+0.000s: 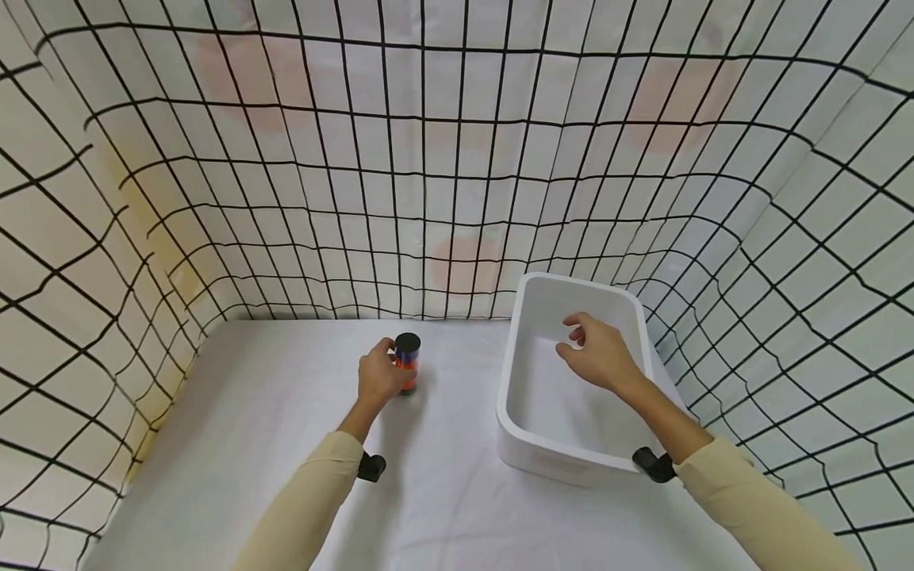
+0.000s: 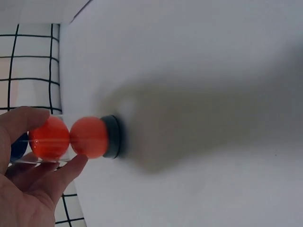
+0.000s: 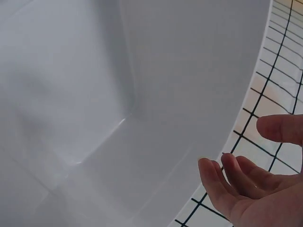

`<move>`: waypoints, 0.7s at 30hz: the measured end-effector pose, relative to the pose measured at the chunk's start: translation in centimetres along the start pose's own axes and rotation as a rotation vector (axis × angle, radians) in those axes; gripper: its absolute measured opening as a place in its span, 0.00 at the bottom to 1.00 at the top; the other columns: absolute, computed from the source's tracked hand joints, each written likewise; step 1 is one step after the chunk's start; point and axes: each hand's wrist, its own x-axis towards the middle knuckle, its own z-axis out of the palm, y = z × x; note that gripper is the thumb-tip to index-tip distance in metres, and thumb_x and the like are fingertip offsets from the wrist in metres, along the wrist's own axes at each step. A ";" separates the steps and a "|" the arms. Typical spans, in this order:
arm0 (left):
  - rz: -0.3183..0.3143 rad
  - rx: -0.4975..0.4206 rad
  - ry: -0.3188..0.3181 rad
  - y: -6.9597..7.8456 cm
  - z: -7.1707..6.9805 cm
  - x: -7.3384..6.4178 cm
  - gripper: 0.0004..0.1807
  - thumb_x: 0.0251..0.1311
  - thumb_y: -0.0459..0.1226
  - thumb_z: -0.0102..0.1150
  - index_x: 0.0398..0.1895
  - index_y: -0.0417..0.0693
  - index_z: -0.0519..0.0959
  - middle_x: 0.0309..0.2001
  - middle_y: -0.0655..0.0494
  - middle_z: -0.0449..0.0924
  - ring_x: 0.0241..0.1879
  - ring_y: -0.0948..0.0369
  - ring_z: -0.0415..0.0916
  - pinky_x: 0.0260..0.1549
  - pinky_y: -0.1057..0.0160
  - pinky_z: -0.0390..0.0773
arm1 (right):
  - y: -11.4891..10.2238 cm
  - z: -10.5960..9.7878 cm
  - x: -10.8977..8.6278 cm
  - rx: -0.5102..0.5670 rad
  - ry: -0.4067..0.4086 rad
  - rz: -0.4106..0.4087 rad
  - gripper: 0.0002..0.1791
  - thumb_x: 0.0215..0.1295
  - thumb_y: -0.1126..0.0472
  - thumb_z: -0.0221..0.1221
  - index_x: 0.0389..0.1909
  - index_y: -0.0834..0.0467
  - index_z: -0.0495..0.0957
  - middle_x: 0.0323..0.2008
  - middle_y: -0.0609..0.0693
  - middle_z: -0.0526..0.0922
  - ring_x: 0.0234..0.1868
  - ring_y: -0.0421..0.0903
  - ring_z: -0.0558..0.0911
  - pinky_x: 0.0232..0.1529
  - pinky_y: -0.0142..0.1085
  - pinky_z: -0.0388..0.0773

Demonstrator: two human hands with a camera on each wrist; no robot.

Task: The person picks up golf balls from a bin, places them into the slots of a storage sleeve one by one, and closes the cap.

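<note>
My left hand (image 1: 378,376) grips a clear tube (image 1: 407,363) with black end caps, thumb on one side and fingers on the other. Inside it, in the left wrist view, are two orange-red balls (image 2: 89,137) and a dark blue ball (image 2: 19,146), partly behind the fingers. The tube stands upright, its lower cap (image 2: 112,136) close to the white table surface. Over the white plastic tub (image 1: 508,381) hovers my right hand (image 1: 598,349), its fingers loosely bent and nothing between them. The right wrist view shows the tub's bare inner walls (image 3: 189,71) beyond this hand.
A black wire grid (image 1: 421,170) rises behind the table and along both sides, with pale cloth behind it. The tub stands on the right part of the white-covered table (image 1: 250,412), near the right-hand grid. Small black wrist cameras (image 1: 371,467) sit on both forearms.
</note>
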 end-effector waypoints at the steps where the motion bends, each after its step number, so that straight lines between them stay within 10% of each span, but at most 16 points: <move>1: 0.004 -0.006 0.006 0.0 0.2 0.0 0.23 0.40 0.33 0.75 0.42 0.38 0.78 0.44 0.33 0.87 0.48 0.35 0.82 0.43 0.43 0.83 | 0.2 0.0 0.0 -0.005 -0.001 0.006 0.26 0.66 0.58 0.58 0.62 0.67 0.73 0.49 0.66 0.83 0.52 0.61 0.81 0.49 0.54 0.78; 13: 0.006 -0.003 -0.013 0.1 0.7 -0.1 0.25 0.39 0.33 0.78 0.44 0.40 0.79 0.44 0.36 0.87 0.46 0.37 0.81 0.42 0.44 0.81 | 1.1 -0.4 0.0 -0.039 -0.007 0.010 0.27 0.65 0.58 0.60 0.62 0.69 0.72 0.49 0.68 0.84 0.49 0.62 0.82 0.46 0.54 0.80; 21: 0.059 0.152 -0.167 0.8 -2.5 0.2 0.30 0.40 0.32 0.76 0.52 0.41 0.78 0.39 0.41 0.87 0.40 0.43 0.82 0.37 0.51 0.80 | 0.7 -1.8 0.1 -0.060 -0.017 0.002 0.28 0.66 0.57 0.59 0.63 0.69 0.72 0.48 0.68 0.84 0.49 0.62 0.82 0.44 0.53 0.80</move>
